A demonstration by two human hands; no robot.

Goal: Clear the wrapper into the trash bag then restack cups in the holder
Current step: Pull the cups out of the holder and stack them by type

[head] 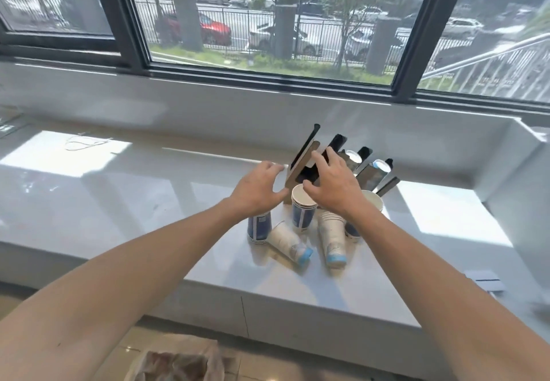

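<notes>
A cardboard cup holder (300, 157) with black slanted slots stands on the white windowsill counter (148, 202). Paper cups sit in front of it: an upright blue-printed cup (302, 214), an upside-down blue cup (259, 227), and two white stacks lying on their sides (290, 243) (332, 240). Another cup (373, 200) shows behind my right wrist. My left hand (257, 193) hovers open just left of the holder. My right hand (330, 184) is spread over the holder's front and the upright cup, fingers apart, holding nothing. A plastic trash bag (181, 362) lies on the floor below.
Shiny sleeves with cups (372, 172) lean in the holder's right slots. A loose string (86, 142) lies far left on the counter. A white card (485, 281) rests near the counter's right front edge. A window runs behind; a white wall closes the right end.
</notes>
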